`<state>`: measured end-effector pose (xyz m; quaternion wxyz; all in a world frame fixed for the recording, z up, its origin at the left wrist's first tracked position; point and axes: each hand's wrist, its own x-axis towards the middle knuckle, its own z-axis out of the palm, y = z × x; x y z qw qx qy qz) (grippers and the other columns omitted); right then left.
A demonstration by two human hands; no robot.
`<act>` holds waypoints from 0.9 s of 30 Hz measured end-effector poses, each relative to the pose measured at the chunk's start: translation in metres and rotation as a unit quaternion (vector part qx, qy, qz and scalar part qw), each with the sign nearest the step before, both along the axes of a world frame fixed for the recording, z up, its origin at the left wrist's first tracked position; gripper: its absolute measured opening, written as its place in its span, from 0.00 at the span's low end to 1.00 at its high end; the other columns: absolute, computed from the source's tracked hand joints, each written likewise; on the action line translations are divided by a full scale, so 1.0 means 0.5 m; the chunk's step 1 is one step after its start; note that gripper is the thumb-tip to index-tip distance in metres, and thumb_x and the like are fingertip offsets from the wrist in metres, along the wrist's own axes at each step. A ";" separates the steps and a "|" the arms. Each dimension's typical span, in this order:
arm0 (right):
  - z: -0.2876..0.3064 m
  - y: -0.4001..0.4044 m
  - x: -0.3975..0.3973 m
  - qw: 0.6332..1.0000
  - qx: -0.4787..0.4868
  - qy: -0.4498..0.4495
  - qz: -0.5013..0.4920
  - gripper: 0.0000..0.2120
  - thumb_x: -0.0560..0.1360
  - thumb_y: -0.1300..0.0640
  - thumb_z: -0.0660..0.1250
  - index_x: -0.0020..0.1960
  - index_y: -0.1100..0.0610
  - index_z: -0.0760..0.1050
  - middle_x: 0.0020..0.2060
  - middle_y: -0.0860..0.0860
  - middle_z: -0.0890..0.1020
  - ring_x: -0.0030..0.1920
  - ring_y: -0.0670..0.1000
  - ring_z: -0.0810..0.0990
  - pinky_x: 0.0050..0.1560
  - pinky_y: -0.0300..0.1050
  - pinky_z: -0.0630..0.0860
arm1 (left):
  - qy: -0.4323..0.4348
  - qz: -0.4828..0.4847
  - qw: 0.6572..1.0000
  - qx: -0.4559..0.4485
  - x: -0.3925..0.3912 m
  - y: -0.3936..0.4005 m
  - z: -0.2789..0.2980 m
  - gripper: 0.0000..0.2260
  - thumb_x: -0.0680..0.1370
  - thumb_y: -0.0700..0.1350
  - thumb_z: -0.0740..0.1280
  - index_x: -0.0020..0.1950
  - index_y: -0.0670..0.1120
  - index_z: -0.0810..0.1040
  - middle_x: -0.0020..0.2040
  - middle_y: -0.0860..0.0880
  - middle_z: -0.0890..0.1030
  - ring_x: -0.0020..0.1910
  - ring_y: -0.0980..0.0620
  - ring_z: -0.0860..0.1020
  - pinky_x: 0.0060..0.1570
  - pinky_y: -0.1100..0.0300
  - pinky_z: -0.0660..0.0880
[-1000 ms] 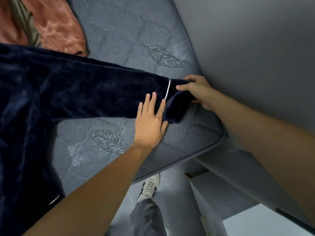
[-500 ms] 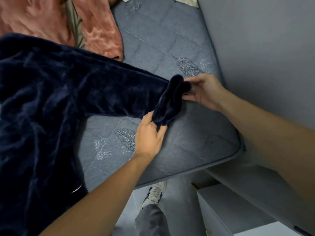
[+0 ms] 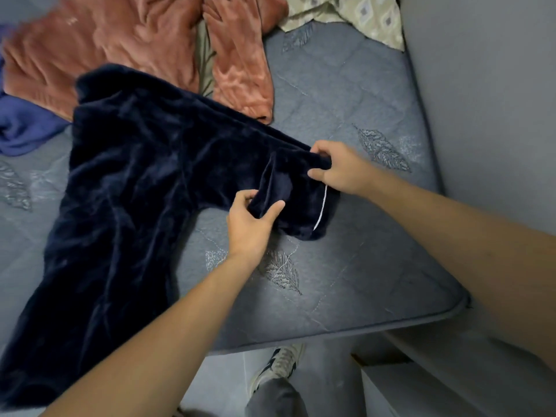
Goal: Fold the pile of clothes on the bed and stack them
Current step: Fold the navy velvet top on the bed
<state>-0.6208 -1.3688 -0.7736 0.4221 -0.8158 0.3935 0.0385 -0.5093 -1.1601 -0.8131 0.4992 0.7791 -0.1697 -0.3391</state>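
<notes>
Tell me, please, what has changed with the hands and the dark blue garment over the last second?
The left hand, which lay flat on the sleeve of the navy garment, now grips a fold of that sleeve. The right hand, which pinched the cuff out at the end, has carried it back over the sleeve, so the white-piped cuff now lies doubled. The garment's body stays spread on the mattress, the pink clothes behind it.

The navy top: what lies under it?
The navy top lies on the grey mattress; its upper edge overlaps the pink garment. Anything else beneath is covered.
</notes>
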 end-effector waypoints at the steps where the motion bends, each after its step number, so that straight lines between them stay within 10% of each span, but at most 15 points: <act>1: -0.004 0.000 0.005 1.000 -0.009 0.000 0.007 0.10 0.76 0.54 0.75 0.50 0.49 0.73 0.42 0.45 0.80 0.49 0.52 0.77 0.56 0.51 0.73 | -0.017 -0.009 1.000 0.009 0.017 -0.003 -0.001 0.15 0.73 0.48 0.80 0.52 0.55 0.76 0.49 0.59 0.83 0.51 0.65 0.80 0.57 0.67 0.76; 5: -0.015 -0.010 0.000 1.000 0.007 -0.007 0.004 0.18 0.73 0.46 0.78 0.52 0.49 0.71 0.35 0.39 0.78 0.38 0.37 0.75 0.45 0.46 0.70 | -0.077 -0.026 0.997 0.000 0.076 -0.013 -0.003 0.11 0.77 0.41 0.76 0.49 0.51 0.75 0.46 0.58 0.81 0.45 0.67 0.78 0.49 0.75 0.69; 8: -0.023 -0.013 0.007 0.999 -0.041 -0.018 -0.022 0.18 0.73 0.42 0.77 0.52 0.48 0.72 0.34 0.44 0.78 0.37 0.43 0.77 0.42 0.47 0.71 | -0.128 -0.024 0.991 0.006 0.110 -0.033 0.005 0.09 0.78 0.42 0.75 0.51 0.48 0.76 0.44 0.58 0.81 0.40 0.65 0.75 0.45 0.76 0.67; 17: -0.053 0.086 0.037 0.909 -0.413 -0.047 -0.004 0.15 0.79 0.49 0.67 0.62 0.54 0.73 0.55 0.52 0.74 0.54 0.56 0.73 0.52 0.56 0.71 | -0.303 -0.048 0.937 0.165 0.134 -0.023 0.013 0.12 0.80 0.47 0.70 0.59 0.46 0.71 0.60 0.47 0.74 0.59 0.43 0.74 0.57 0.45 0.74; 21: -0.099 0.143 0.009 0.922 -0.368 -0.034 0.118 0.22 0.85 0.48 0.57 0.77 0.51 0.68 0.73 0.51 0.72 0.72 0.54 0.70 0.71 0.55 0.66 | -0.474 -0.251 0.843 0.032 0.125 -0.005 0.003 0.21 0.83 0.47 0.62 0.76 0.47 0.70 0.80 0.47 0.66 0.80 0.45 0.63 0.78 0.48 0.62; 27: -0.131 0.112 -0.008 0.964 -0.236 0.115 0.034 0.32 0.83 0.33 0.49 0.84 0.38 0.46 0.85 0.53 0.49 0.84 0.61 0.47 0.82 0.63 0.51 | -0.409 -0.403 0.788 0.223 0.117 0.030 -0.044 0.34 0.85 0.66 0.45 0.86 0.51 0.40 0.85 0.56 0.38 0.83 0.49 0.34 0.83 0.42 0.44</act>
